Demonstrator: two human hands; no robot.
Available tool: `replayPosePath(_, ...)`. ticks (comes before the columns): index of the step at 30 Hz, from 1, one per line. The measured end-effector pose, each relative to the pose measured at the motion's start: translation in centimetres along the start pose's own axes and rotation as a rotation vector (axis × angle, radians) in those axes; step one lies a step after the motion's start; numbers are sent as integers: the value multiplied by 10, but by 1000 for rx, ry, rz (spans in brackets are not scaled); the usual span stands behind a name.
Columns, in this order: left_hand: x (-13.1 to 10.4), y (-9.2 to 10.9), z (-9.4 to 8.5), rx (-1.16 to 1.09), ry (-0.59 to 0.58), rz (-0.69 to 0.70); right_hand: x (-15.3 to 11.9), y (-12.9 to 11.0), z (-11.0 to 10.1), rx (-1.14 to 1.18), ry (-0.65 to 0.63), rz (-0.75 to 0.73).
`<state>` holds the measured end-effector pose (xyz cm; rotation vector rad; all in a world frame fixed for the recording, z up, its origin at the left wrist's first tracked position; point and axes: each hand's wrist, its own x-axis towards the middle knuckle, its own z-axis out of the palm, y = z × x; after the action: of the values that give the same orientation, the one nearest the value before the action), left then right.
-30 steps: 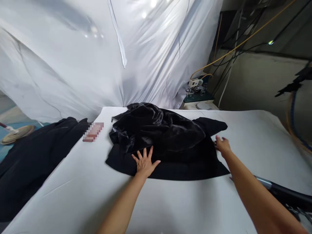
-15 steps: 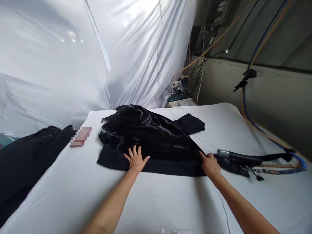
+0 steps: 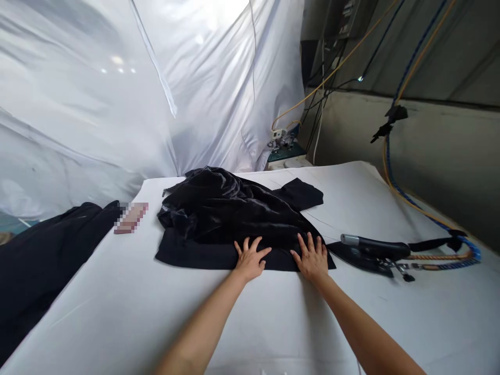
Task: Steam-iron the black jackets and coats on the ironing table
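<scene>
A black garment [image 3: 234, 213] with a shiny, plush-looking inner side lies spread on the white-covered table [image 3: 250, 323]. One sleeve-like piece sticks out to its far right. My left hand [image 3: 250, 259] rests flat on the garment's near edge, fingers spread. Also flat, my right hand [image 3: 312, 259] presses the same edge near its right corner, fingers apart. Just right of that corner lies a black steam iron [image 3: 367, 252] with a metal-tipped handle, its front close to the cloth.
Blue and orange hoses [image 3: 386, 156] run from the iron up along the right. More dark cloth [image 3: 50, 260] hangs at the left edge, near a reddish flat object [image 3: 133, 219], partly blurred out. White sheeting [image 3: 117, 104] hangs behind; a sewing machine [image 3: 282, 140] stands beyond the table.
My left hand has slid right along the near edge. My right hand has let go of the right corner and now lies flat, a little further left.
</scene>
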<state>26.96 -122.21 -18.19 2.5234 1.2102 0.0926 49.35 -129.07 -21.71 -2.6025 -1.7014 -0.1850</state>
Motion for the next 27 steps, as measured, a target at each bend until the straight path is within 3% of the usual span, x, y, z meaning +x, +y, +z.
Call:
replayPosePath(6,14,24,-3,1,41,-134,10,-4,-5,45,-101,62)
replayPosePath(10,30,46,3,22,62,-1,15,1,-11,113,-156,19)
replayPosePath(14,41,56,6,-22,-81,-33,10,28,-38,250,-1,-237)
replayPosePath(17,46,60,5,-31,-186,-48,20,68,-76,247,95,-264)
replayPosePath(18,47,62,5,-32,-199,-53,26,85,-88,222,52,-236)
replayPosePath(20,49,67,7,-29,-193,-73,41,118,-106,177,-162,-155)
replayPosePath(23,50,73,14,-4,-142,-101,58,158,-114,114,-471,-67)
replayPosePath(27,51,76,19,8,-128,-102,69,178,-111,125,-555,14)
